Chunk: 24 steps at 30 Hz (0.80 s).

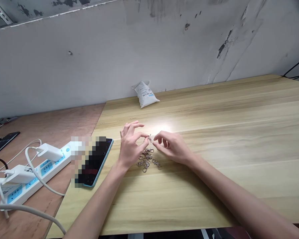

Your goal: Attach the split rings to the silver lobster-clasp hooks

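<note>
My left hand [132, 144] pinches a small silver lobster clasp [149, 138] between thumb and index finger, its other fingers raised and spread. Just right of that clasp is my right hand [173, 146], its fingers bent and its thumb and index tips slightly apart, with nothing visible between them. Below the hands, a loose pile of several silver lobster clasps with rings [146, 159] lies on the wooden table [201, 189]. One more clasp [156, 164] rests a little to the right of the pile.
Left of my hands lies a phone [99, 166], partly blurred out. Farther left, a white power strip [47, 169] holds plugged-in chargers and cables on a reddish board. A white plastic packet [146, 95] stands at the back by the grey wall [102, 59].
</note>
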Each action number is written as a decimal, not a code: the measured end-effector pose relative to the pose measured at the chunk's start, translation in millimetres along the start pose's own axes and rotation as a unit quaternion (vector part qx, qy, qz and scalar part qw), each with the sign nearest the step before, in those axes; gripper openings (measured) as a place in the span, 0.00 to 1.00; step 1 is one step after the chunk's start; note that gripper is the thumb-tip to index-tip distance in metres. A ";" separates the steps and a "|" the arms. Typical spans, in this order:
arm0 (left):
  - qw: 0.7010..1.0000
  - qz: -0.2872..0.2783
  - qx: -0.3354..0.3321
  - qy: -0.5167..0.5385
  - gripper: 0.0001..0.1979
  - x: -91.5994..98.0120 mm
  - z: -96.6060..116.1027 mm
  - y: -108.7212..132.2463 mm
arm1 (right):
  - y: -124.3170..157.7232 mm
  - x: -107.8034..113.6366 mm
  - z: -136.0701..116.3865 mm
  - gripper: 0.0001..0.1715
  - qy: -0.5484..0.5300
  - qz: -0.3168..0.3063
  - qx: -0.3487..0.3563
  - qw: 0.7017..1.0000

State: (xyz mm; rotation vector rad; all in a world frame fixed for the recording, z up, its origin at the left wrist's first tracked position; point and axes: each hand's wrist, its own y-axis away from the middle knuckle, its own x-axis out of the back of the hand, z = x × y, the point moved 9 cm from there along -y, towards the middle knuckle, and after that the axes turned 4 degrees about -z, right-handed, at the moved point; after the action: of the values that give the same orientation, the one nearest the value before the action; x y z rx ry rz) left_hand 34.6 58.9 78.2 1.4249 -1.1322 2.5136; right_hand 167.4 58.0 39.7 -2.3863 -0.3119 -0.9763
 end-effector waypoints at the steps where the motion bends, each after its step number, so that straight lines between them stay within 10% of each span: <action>1: 1.000 0.003 -0.003 0.003 0.03 0.7 0.8 0.1 | -0.1 -0.7 2.8 0.09 -0.031 -0.002 -0.015 0.999; 17: 0.997 0.015 -0.026 0.069 0.05 8.6 9.6 -1.8 | -0.8 -11.5 10.9 0.15 -0.258 -0.076 -0.071 0.960; 24: 0.999 -0.007 -0.029 0.043 0.05 6.1 14.0 -1.1 | -1.5 -11.3 5.1 0.17 -0.176 -0.097 -0.026 0.979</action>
State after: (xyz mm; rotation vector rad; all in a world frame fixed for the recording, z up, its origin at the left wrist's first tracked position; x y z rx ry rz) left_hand 41.7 49.4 87.8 1.2924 -1.1652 2.4856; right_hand 161.7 62.0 29.3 -2.6104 -0.6682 -0.6427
